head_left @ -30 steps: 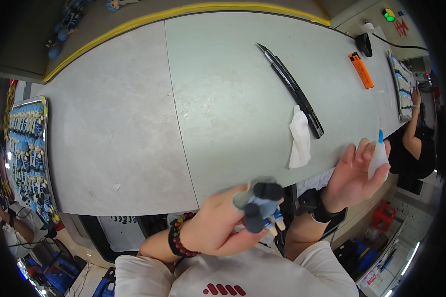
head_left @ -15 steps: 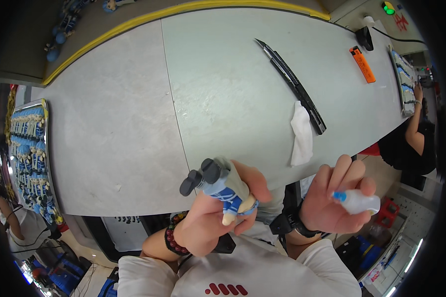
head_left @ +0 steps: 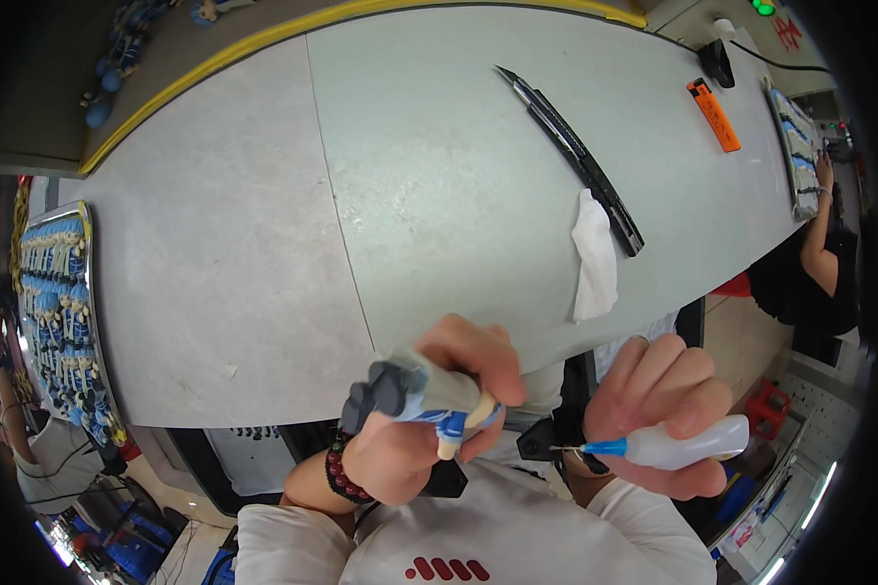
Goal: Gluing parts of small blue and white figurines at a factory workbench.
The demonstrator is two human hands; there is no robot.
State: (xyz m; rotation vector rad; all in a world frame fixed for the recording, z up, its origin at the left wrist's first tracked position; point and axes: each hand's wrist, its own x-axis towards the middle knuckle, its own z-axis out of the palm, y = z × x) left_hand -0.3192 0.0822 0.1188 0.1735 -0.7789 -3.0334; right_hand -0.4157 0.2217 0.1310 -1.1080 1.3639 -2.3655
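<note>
My left hand (head_left: 405, 444) is closed around a small toy figure (head_left: 429, 395) in blue, grey and cream, held tilted with its dark shoes toward the left. Motion blurs the figure, and my fingers cover part of it. In my right hand (head_left: 658, 400) lies a white squeeze bottle (head_left: 683, 444) with a blue tip and a thin needle nozzle, gripped between fingers and thumb. The nozzle points left toward the figure, with a gap between them. Both hands hover just off the near edge of the table.
On the table (head_left: 215, 234) lie a black utility knife (head_left: 580, 161), a folded white cloth (head_left: 593, 263) and an orange lighter-shaped object (head_left: 714, 115). A tray of figures (head_left: 59, 312) stands at the left, another tray (head_left: 795, 146) at the far right, beside a co-worker's arm (head_left: 821, 249).
The bottle has turned so its needle now shows and points left; my right hand has lowered slightly. The figure has rotated in my left hand, its shoes shifting lower.
</note>
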